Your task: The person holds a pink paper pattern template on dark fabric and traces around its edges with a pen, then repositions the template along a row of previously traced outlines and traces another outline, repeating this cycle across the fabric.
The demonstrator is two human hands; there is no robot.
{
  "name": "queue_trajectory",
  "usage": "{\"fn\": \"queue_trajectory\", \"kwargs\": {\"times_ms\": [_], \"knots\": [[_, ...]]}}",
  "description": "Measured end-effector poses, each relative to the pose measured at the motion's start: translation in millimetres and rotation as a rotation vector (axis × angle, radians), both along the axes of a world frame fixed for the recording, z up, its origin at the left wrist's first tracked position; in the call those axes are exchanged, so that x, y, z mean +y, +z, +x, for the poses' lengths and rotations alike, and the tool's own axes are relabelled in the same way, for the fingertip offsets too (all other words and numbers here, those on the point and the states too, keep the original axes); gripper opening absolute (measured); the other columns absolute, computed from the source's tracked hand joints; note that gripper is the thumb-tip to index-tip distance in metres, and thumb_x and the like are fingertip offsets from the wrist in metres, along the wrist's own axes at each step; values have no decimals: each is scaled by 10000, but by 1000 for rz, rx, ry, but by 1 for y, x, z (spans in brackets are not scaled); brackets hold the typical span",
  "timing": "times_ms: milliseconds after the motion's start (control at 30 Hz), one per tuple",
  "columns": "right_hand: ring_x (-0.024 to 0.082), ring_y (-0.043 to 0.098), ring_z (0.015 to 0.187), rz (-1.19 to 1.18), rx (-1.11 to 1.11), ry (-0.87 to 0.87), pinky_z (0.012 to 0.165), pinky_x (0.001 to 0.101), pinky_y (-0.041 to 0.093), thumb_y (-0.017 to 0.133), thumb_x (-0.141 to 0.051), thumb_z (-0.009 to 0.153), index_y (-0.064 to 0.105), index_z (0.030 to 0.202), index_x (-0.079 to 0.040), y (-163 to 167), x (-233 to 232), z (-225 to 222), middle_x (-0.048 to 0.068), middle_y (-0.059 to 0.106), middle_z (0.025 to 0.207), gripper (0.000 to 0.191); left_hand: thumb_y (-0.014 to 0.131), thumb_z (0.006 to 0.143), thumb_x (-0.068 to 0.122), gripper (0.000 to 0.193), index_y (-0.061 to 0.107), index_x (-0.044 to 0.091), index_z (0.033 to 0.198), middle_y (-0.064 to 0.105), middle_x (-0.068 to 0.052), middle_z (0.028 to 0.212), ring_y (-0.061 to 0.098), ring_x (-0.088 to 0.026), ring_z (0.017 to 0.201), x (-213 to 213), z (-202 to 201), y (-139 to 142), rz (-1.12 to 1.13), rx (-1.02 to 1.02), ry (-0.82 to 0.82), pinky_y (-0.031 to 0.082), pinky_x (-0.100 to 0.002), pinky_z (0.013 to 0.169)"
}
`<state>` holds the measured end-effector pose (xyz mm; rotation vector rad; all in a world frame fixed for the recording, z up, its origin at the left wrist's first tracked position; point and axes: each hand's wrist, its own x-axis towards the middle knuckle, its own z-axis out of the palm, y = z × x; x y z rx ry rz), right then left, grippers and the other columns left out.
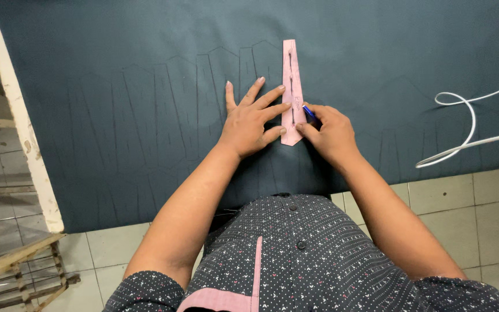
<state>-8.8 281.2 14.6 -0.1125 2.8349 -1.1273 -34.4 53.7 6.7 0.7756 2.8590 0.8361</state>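
A long pink paper template (291,75) lies on a sheet of dark teal cloth (145,86) spread over the table. My left hand (252,118) rests flat on the cloth, fingers apart, with the fingertips pressing the template's lower part. My right hand (329,132) is closed around a blue pen (309,112), whose tip touches the cloth at the template's right edge. Faint drawn outlines of the same narrow shape run in a row across the cloth to the left.
A white cable (470,115) loops over the cloth at the right. The table's pale wooden edge (21,115) runs down the left side. A wooden frame (18,271) stands on the tiled floor at lower left.
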Motion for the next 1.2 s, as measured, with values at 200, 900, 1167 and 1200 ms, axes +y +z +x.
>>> {"fn": "queue_trajectory", "kwargs": {"times_ms": [200, 900, 1167, 1200], "knots": [[258, 705, 829, -2, -54, -6, 766, 358, 551, 804, -253, 848, 715, 1231, -58, 4, 0, -3, 129, 722, 1000, 439, 769, 814, 465, 532, 683, 332, 1323, 459, 102, 1567, 295, -273, 1520, 0, -1, 1, 6, -2, 10, -47, -775, 1153], [318, 680, 835, 33, 161, 178, 710, 408, 524, 681, -287, 1035, 745, 1042, -67, 75, -18, -77, 124, 713, 936, 229, 405, 1017, 304, 630, 205, 275, 1614, 701, -287, 962, 682, -494, 870, 70, 8, 25, -138, -624, 252, 503, -603, 883], [334, 679, 758, 90, 10, 219, 658, 433, 520, 676, -335, 1004, 715, 974, -52, 71, -35, -84, 132, 712, 848, 287, 471, 955, 146, 599, 346, 104, 1540, 662, -174, 1250, 712, -369, 824, 45, 13, 29, -135, -352, 66, 555, -509, 732], [343, 670, 754, 116, 33, 233, 659, 441, 515, 678, -337, 1012, 709, 965, -43, 71, -36, -85, 138, 704, 833, 299, 510, 904, 85, 615, 384, 50, 1505, 628, -142, 1360, 721, -345, 797, 43, 13, 28, -119, -256, 28, 560, -500, 686]]}}
